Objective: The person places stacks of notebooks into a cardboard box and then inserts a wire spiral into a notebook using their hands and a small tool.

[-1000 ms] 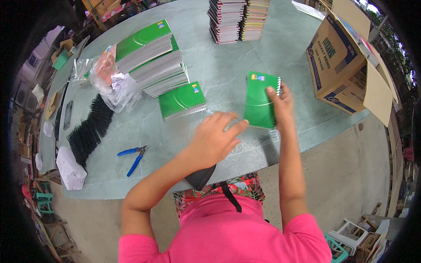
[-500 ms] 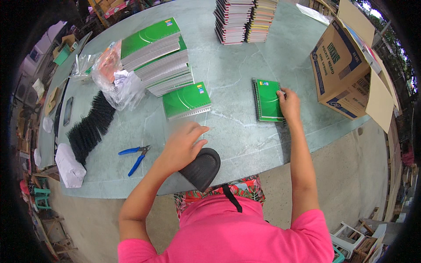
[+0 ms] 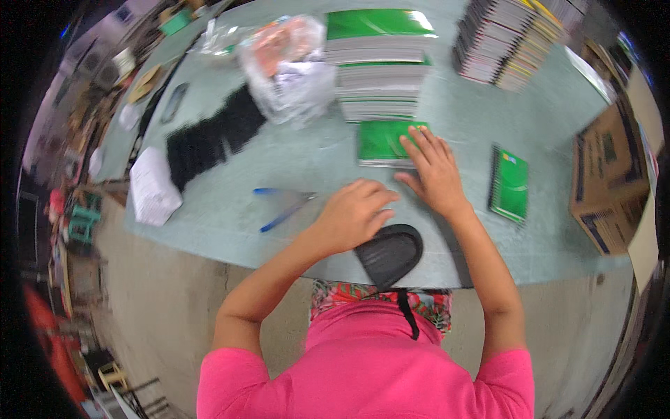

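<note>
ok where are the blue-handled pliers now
In the head view, the blue-handled pliers lie on the table left of centre, between the left hand and the white bundle.

Soft light; motion blur smears pliers [image 3: 287,212]; glare on top green notebook [image 3: 380,25]; corners black, edges bent.

Pale green table [image 3: 216,216], concrete floor [image 3: 167,300], green stool [image 3: 84,222]
</note>
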Demonstrator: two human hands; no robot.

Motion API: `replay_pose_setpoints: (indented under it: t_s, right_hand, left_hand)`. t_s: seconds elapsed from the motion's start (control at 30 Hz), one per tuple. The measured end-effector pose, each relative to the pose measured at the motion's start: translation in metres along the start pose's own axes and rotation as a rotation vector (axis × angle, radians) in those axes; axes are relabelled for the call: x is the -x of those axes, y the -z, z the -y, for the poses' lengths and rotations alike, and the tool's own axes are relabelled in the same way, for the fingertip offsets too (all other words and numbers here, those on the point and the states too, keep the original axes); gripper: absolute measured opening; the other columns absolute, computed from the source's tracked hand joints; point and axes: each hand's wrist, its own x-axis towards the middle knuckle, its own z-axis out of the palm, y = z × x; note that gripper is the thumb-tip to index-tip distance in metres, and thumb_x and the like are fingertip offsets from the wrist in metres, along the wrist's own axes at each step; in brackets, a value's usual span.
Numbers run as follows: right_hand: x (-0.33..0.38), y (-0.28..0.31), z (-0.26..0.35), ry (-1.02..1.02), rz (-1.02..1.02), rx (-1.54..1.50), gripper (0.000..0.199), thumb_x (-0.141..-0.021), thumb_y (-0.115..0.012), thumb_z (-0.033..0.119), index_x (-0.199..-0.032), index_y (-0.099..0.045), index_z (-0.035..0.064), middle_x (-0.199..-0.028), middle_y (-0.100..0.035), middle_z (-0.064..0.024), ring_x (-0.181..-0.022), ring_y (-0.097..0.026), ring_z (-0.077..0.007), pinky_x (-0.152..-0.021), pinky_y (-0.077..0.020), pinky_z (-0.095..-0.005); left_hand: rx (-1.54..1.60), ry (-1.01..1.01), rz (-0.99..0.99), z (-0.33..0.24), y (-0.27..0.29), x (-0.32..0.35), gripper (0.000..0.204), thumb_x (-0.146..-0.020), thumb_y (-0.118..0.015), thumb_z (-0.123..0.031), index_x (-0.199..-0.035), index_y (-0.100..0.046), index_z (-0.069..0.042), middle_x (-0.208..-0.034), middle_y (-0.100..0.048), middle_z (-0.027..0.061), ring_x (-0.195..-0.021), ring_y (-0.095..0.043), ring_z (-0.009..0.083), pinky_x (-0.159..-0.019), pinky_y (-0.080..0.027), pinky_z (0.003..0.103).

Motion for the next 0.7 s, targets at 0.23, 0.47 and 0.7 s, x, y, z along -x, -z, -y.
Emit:
replay_pose_setpoints:
  t_s: [0.23,0.47,0.7]
  right_hand:
    - [-0.005,-0.029,0.006,-0.064,0.055,-0.183,0.033,-0.075,-0.056,0.000,-0.107,-0.061,0.0064,-0.114,-0.061,-0.0106,-0.110,-0.055,-0.0273,-0.094,-0.0411,-0.0414]
    - [-0.012,-0.017,0.008,-0.142,0.106,-0.227,0.026,-0.076,-0.055,-0.002,-0.100,-0.062,0.0044,-0.102,-0.064,-0.0139,-0.100,-0.060,-0.0307,-0.084,-0.0466,-0.0409]
    - [-0.022,0.032,0.023,-0.275,0.247,-0.296,0.024,-0.077,-0.057,0.000,-0.100,-0.063,0.0061,-0.095,-0.065,-0.0164,-0.088,-0.061,-0.0343,-0.075,-0.0485,-0.0418]
  left_hand:
    - [-0.048,0.544,-0.295,0.086,0.069,0.050,0.019,-0.080,-0.065,-0.016,-0.094,-0.066,-0.003,-0.088,-0.065,0.0136,-0.077,-0.064,0.0237,-0.070,-0.049,0.034]
    - [-0.591,1.136,-0.517,0.205,0.141,0.077,0.030,-0.080,-0.064,-0.028,-0.090,-0.065,0.000,-0.091,-0.066,0.0210,-0.088,-0.064,0.0363,-0.075,-0.050,0.044]
    - [-0.682,1.192,-0.146,0.203,0.157,0.061,0.036,-0.072,-0.062,-0.028,-0.093,-0.065,0.001,-0.098,-0.064,0.0223,-0.095,-0.062,0.0381,-0.082,-0.050,0.044]
